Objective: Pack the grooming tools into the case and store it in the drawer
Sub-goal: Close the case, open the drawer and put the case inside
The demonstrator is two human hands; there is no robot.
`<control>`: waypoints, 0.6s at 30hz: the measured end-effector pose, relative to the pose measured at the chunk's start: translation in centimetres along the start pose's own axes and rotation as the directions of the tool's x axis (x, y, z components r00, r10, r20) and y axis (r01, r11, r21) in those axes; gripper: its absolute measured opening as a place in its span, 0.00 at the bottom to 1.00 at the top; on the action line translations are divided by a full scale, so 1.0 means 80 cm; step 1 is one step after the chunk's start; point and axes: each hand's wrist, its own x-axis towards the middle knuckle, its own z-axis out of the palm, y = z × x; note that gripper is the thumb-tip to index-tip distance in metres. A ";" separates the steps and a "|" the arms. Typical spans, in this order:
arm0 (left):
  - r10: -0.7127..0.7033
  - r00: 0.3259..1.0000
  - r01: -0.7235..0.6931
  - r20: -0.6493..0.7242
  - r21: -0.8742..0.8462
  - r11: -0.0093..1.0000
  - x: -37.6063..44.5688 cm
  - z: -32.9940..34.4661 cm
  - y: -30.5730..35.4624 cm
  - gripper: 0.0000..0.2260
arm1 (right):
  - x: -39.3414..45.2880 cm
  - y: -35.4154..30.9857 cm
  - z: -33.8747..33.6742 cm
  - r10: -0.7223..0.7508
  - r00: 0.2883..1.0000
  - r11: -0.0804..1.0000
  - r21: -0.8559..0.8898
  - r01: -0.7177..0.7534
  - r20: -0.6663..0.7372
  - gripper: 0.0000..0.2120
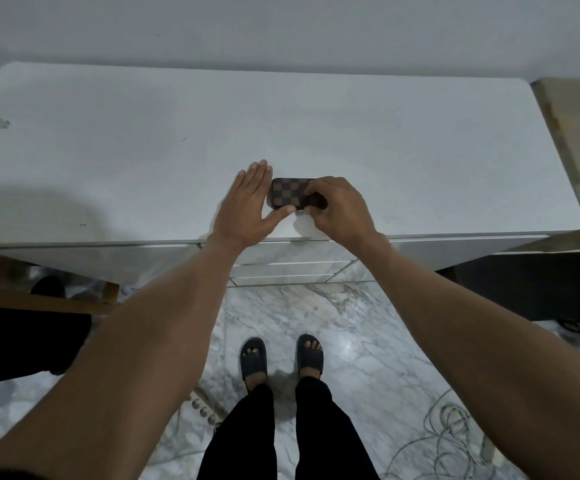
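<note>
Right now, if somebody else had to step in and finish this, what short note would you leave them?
Left hand: open, flat against the left end of the checkered case, thumb at its front edge.
Right hand: fingers curled over the case's right end.
The case lies on the white desk top, near the front edge, and looks closed.
No loose grooming tools are in sight.
Left: open one of the shut drawers below and put the case inside.

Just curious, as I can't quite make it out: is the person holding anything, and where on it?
Yes: the checkered case on the white dresser top. The right hand grips its right end; the left hand lies open against its left side, thumb at the near edge.
</note>
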 end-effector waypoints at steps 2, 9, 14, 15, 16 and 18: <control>0.033 0.999 -0.033 -0.033 -0.002 0.999 -0.001 0.001 -0.001 0.40 | 0.001 -0.004 0.001 0.031 0.999 0.999 0.035 -0.030 -0.029 0.12; 0.134 0.988 -0.131 -0.074 0.047 0.990 -0.001 0.006 -0.003 0.28 | -0.009 -0.006 0.016 0.130 0.989 0.991 0.020 -0.128 -0.071 0.20; 0.172 0.980 -0.168 -0.099 0.048 0.985 0.000 0.008 -0.004 0.26 | -0.011 0.000 0.034 0.117 0.991 0.992 -0.032 -0.119 -0.070 0.20; 0.172 0.980 -0.168 -0.103 0.046 0.985 0.001 0.009 -0.004 0.26 | -0.012 0.000 0.036 0.121 0.990 0.992 -0.034 -0.124 -0.072 0.20; 0.171 0.979 -0.168 -0.106 0.044 0.985 0.001 0.010 -0.004 0.26 | -0.012 0.001 0.039 0.127 0.989 0.991 -0.033 -0.130 -0.074 0.20; 0.169 0.980 -0.166 -0.108 0.039 0.985 0.002 0.011 -0.004 0.26 | -0.012 0.002 0.042 0.136 0.988 0.990 -0.031 -0.138 -0.069 0.20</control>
